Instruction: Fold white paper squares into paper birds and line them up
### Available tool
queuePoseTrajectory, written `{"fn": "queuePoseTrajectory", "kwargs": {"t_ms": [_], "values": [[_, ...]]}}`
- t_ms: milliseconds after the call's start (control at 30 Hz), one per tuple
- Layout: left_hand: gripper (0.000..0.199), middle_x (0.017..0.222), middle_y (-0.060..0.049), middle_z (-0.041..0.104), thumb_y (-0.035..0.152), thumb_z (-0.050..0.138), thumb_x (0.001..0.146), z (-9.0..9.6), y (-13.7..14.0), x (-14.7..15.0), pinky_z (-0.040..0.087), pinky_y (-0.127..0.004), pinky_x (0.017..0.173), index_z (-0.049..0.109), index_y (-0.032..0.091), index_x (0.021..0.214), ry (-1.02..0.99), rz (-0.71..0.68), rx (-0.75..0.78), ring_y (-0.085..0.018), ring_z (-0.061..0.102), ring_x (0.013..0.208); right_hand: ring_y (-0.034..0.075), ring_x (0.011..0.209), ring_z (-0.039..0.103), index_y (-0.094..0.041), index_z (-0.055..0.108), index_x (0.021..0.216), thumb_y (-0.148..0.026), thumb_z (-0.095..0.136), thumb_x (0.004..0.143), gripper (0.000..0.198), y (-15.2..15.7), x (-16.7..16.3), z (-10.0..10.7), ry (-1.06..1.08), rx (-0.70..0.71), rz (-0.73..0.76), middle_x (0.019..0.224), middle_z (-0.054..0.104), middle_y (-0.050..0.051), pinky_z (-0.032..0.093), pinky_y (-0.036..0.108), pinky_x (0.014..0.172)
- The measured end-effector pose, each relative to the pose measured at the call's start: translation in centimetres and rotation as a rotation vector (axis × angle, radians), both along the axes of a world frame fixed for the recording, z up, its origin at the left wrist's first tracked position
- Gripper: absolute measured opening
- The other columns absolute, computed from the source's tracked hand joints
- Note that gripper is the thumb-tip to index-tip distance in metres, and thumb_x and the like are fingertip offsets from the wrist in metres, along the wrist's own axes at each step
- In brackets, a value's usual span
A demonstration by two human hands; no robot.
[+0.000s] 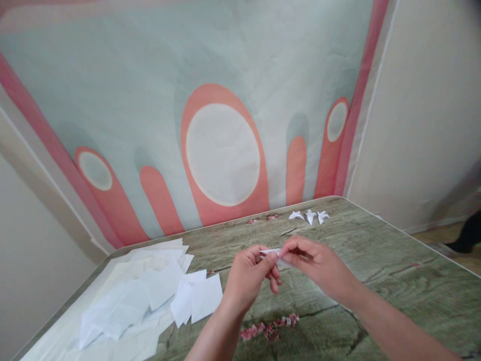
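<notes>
Between my two hands, above the middle of the table, is a small piece of folded white paper (271, 251). My left hand (252, 273) pinches it between thumb and fingers on the left side. From the right, my right hand (311, 258) grips its other end with thumb and forefinger. The fingers hide much of the paper, so its full folded shape cannot be made out.
Loose white paper sheets (124, 301) lie overlapping on the table's left, with smaller squares (206, 298) at their right edge. Three folded paper figures (310, 216) stand near the far edge of the wood-patterned table (391, 260). A person's dark-clothed leg (469, 233) shows at far right.
</notes>
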State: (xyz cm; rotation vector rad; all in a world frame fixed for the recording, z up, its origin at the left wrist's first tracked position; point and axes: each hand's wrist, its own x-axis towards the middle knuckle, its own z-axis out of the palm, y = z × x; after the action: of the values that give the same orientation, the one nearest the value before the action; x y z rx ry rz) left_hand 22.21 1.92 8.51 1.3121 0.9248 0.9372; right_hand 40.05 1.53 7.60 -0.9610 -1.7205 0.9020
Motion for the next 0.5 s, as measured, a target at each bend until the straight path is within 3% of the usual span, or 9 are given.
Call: {"fn": "queuePoseTrajectory", "kwargs": {"t_ms": [100,200,333,500], "values": [[0.023,0.058,-0.001,0.063,0.034,0.060,0.085,0.3,-0.3,0.5,0.041,-0.020,0.047,0.056,0.012,0.078,0.069,0.050,0.074,-0.010,0.057,0.042,0.014,0.073,0.058,-0.021,0.062,0.099,-0.041,0.053,0.091,0.023,0.3,-0.1,-0.5,0.063,-0.180,-0.043,0.081,0.064,0.000,0.044,0.025,0.066],[0.020,0.059,-0.001,0.062,0.031,0.058,0.085,0.4,-0.6,0.9,0.043,-0.021,0.050,0.056,0.012,0.078,0.116,0.103,0.119,-0.011,0.057,0.045,0.015,0.072,0.057,-0.018,0.065,0.090,-0.045,0.056,0.088,0.029,0.4,-0.2,-0.9,0.028,-0.242,-0.033,0.077,0.065,0.001,0.044,0.026,0.067],[0.019,0.061,0.000,0.061,0.030,0.058,0.086,0.2,-0.7,1.2,0.044,-0.022,0.052,0.056,0.013,0.080,0.112,0.129,0.145,-0.011,0.057,0.047,0.016,0.077,0.060,-0.020,0.068,0.087,-0.042,0.056,0.088,0.025,0.0,-0.4,-0.4,-0.023,-0.203,-0.082,0.079,0.068,0.000,0.043,0.026,0.071],[0.019,0.062,-0.001,0.062,0.032,0.058,0.085,0.2,-0.7,1.3,0.044,-0.023,0.051,0.055,0.013,0.083,0.087,0.132,0.121,-0.012,0.058,0.046,0.015,0.077,0.061,-0.023,0.070,0.084,-0.038,0.055,0.090,0.021,-0.5,-0.7,-0.3,-0.123,-0.023,-0.192,0.079,0.069,-0.002,0.042,0.025,0.071]]}}
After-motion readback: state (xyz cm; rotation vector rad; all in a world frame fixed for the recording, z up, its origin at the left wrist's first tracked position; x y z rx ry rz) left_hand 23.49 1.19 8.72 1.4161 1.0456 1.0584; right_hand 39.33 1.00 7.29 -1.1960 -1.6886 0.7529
